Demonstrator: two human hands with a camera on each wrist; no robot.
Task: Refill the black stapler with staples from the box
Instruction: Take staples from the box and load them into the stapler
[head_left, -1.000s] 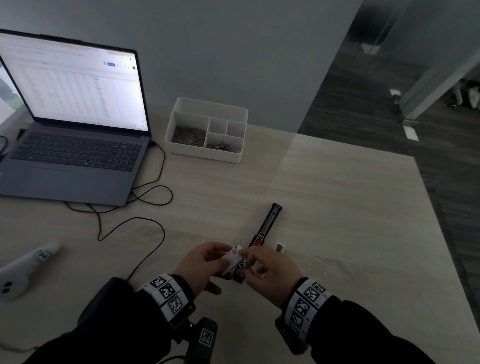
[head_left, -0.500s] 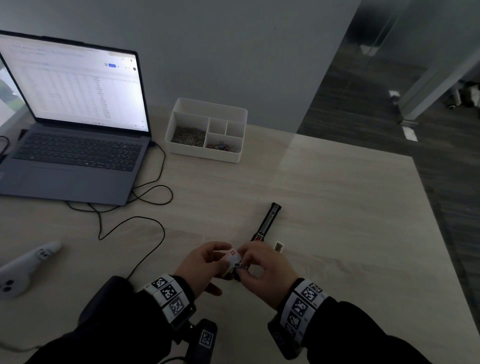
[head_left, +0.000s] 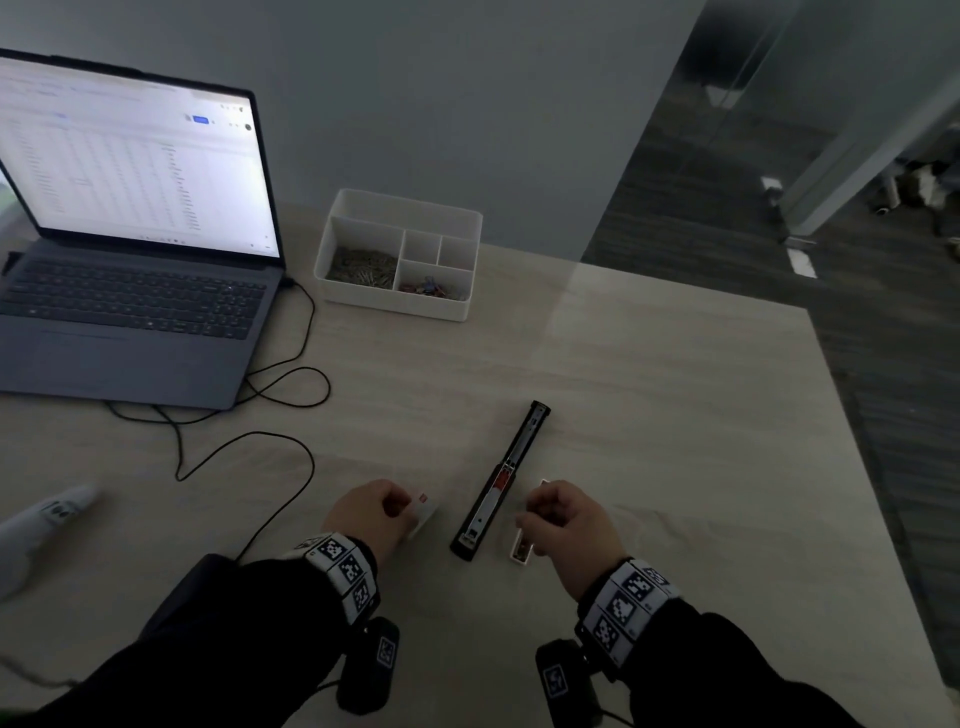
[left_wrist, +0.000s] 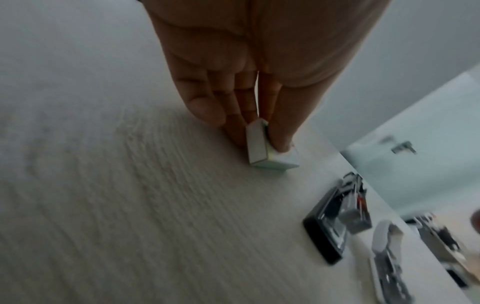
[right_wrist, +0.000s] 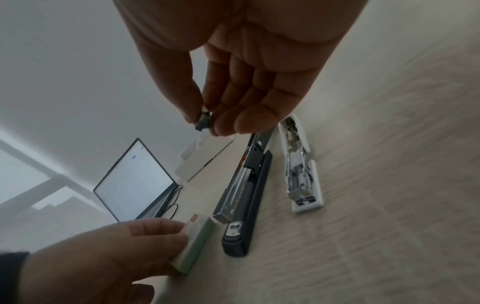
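I am holding the small white staple box (head_left: 423, 512) in my left hand (head_left: 371, 512), fingers and thumb pinching its sides while its lower edge is resting on the wooden table (head_left: 675, 415), just left of the black stapler (head_left: 501, 480). The black stapler is lying flat and opened out between my two hands, its metal staple channel facing up and its near end pointing toward me. My right hand (head_left: 566, 517) is hovering just right of it, thumb and fingertips (right_wrist: 249, 121) pinching a small grey piece (right_wrist: 203, 121) that is probably a strip of staples, though the blur is making that hard to confirm. A white stapler (right_wrist: 301, 164), also opened, is lying on the table beside the black one, partly under my right hand. Farther back, an open laptop (head_left: 135, 249) is glowing at the left, with a white desk organizer (head_left: 400, 254) standing near it and a black cable (head_left: 249, 447) looping across the table.
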